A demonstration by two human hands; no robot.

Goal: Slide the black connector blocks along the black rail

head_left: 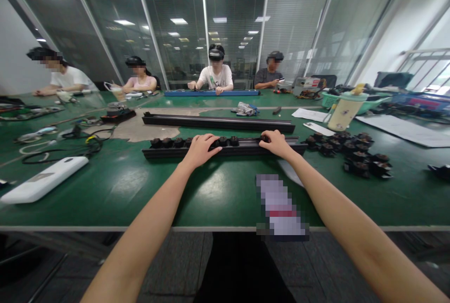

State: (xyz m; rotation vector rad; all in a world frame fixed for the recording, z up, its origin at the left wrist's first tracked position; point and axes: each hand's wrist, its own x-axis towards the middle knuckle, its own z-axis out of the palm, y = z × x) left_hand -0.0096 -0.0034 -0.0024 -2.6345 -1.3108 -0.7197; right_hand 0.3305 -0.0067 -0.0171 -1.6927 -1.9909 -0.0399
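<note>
Beyond the far edge of the green bench, a glass partition and seated co-workers. Set back from the near edge, around the middle of its length, a black channel rail with a row of round black pieces inside. Left hand laid across the rail over the row, thumb spread from the fingers; cannot tell whether gripping anything beneath. Right hand narrowed, seemingly pinching a dark piece at the channel, apart from the row.

Probably best to brace the rail with the left hand, keep the dark piece level and square to the groove, guide gently without tilting, and avoid jostling the row.

Long axis from left to right, roughly parallel to the near edge; open side up; right end pointing toward the heap of loose pieces. Nearer the far edge, a second rail, lying almost the same way.
</note>
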